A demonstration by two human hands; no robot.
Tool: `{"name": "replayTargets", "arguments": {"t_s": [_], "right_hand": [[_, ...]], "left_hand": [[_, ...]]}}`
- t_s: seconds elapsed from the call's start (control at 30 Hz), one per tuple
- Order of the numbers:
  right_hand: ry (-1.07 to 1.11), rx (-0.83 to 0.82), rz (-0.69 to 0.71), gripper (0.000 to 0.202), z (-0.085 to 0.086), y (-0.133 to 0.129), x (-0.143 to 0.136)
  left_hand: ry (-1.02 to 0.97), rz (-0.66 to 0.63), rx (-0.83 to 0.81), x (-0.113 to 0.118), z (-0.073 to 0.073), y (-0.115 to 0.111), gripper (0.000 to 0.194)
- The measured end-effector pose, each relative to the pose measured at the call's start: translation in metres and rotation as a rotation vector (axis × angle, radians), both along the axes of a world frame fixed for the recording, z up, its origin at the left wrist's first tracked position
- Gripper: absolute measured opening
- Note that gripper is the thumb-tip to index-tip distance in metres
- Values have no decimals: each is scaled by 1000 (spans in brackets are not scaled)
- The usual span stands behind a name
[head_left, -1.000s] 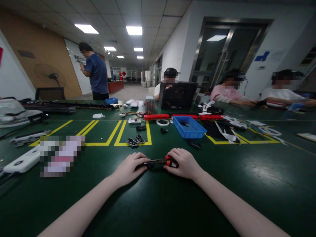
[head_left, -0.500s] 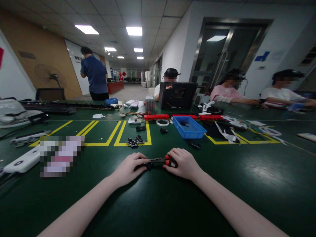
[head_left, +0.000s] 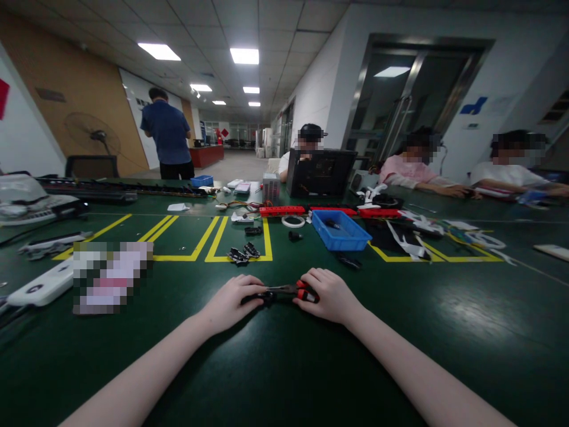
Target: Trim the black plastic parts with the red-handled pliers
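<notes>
Red-handled pliers (head_left: 306,292) are in my right hand (head_left: 331,295), its fingers wrapped round the grips. The metal jaws point left, to a small black part (head_left: 265,298) that my left hand (head_left: 233,302) pinches between thumb and fingers. The jaw tips meet the part near my left fingertips; exactly how they touch it is too small to tell. Beyond my hands, several black and silver pieces (head_left: 243,254) lie inside a yellow taped outline, with a small black cylinder (head_left: 294,236) to their right.
A blue bin (head_left: 340,231) holding dark items stands past my right hand, a black object (head_left: 349,261) before it. Behind are red strips (head_left: 282,210) and a black case (head_left: 320,172). A white power strip (head_left: 44,287) lies at left. Several people are around the green table (head_left: 275,379).
My hands and the pliers have barely moved. The standing person at the back left has turned slightly and shifted a little left.
</notes>
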State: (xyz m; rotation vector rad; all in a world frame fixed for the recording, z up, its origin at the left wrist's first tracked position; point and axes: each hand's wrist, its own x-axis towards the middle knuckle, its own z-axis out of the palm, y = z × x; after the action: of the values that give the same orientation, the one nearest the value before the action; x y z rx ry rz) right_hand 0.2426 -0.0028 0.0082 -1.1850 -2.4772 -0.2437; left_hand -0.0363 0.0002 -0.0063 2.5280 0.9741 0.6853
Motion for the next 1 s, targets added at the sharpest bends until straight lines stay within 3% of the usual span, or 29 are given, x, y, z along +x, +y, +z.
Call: {"name": "replayTargets", "arguments": {"t_s": [0.43, 1.0], "right_hand": [[-14, 15, 6, 34, 0, 0, -1], [19, 0, -15, 34, 4, -3, -1]], "left_hand": [[0, 26, -10, -1, -2, -1, 41], [22, 28, 4, 1, 1, -4, 36]]}}
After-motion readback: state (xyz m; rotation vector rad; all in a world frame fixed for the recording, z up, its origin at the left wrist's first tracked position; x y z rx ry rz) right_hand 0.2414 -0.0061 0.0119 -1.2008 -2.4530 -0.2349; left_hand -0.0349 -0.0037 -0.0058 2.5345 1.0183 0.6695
